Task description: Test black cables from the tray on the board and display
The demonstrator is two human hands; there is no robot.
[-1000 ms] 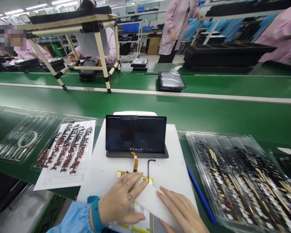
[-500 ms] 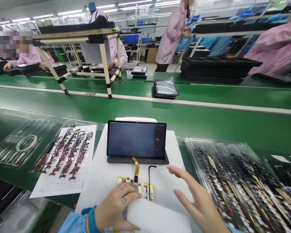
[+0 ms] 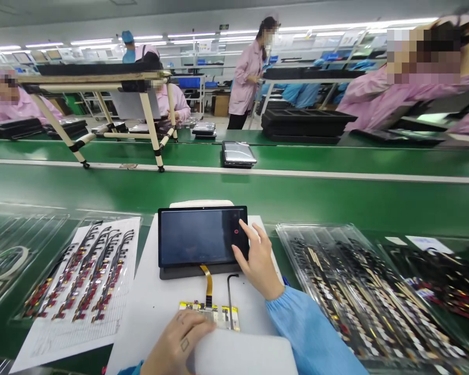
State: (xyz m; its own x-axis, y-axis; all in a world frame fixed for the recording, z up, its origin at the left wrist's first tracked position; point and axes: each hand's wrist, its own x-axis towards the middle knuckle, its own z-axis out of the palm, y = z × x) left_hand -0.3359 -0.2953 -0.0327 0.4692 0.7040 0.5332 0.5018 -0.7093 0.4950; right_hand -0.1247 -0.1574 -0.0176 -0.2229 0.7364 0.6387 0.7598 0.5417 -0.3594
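Observation:
A dark tablet screen stands tilted on a black base, with a red dot near its right side. My right hand is at that side, fingers apart, index fingertip at or just before the glass; contact I cannot tell. From below the screen an amber ribbon cable runs to a circuit board with yellow edges. A thin black cable lies over the board's right part. My left hand grips the left edge of a white rounded slab, which hides the board's lower part.
Left, red-ended cable assemblies lie on a printed sheet; a tape roll is beyond. A clear tray of dark flex parts stands right. Across the green bench are a rack, stacked tablets and people in pink.
My right hand has moved up and forward from beside the white slab to the screen's right side. My left hand stays at the slab. The camera view has shifted right and tilted up.

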